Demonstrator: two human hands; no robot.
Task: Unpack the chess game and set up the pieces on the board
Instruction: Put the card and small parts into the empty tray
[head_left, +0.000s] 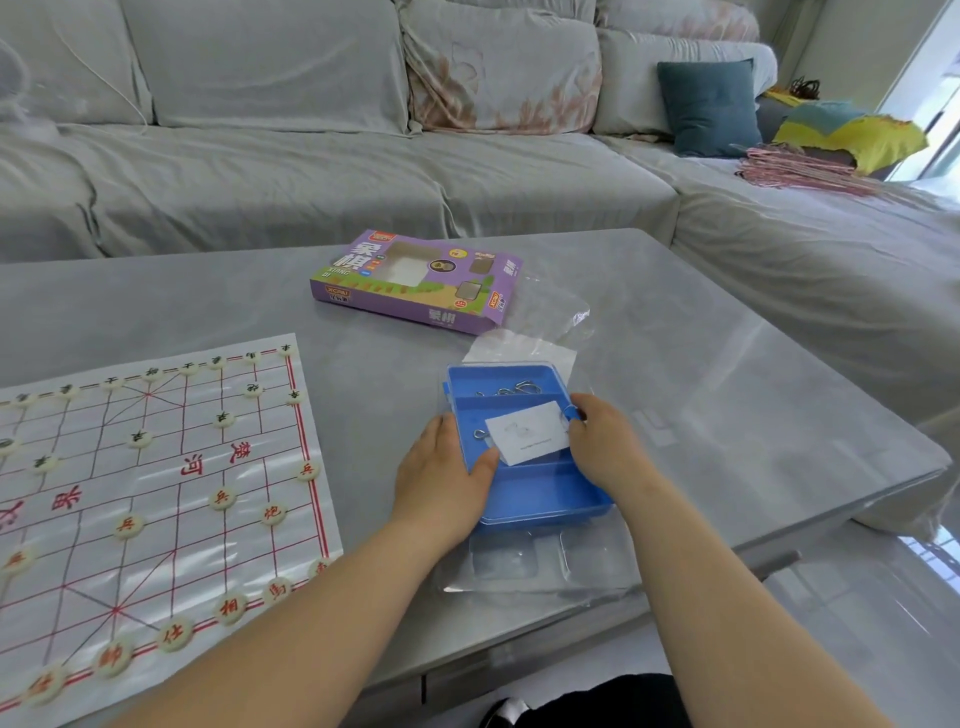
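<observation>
Our board (156, 467) lies at lower left on the bench (701, 353), pieces (229, 609) standing along both sides, so setup looks nearly done. The opened purple box (415, 283) sits upper centre. Our left hand (447, 480) and right hand (605, 447) each grip the blue case (540, 493) at centre.

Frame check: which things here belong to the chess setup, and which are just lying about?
Job: white paper board with red lines; round cream pieces; purple cardboard game box.
Lying about: blue plastic case of metal rings, held by left hand and right hand; clear plastic bags; teal cushion.
</observation>
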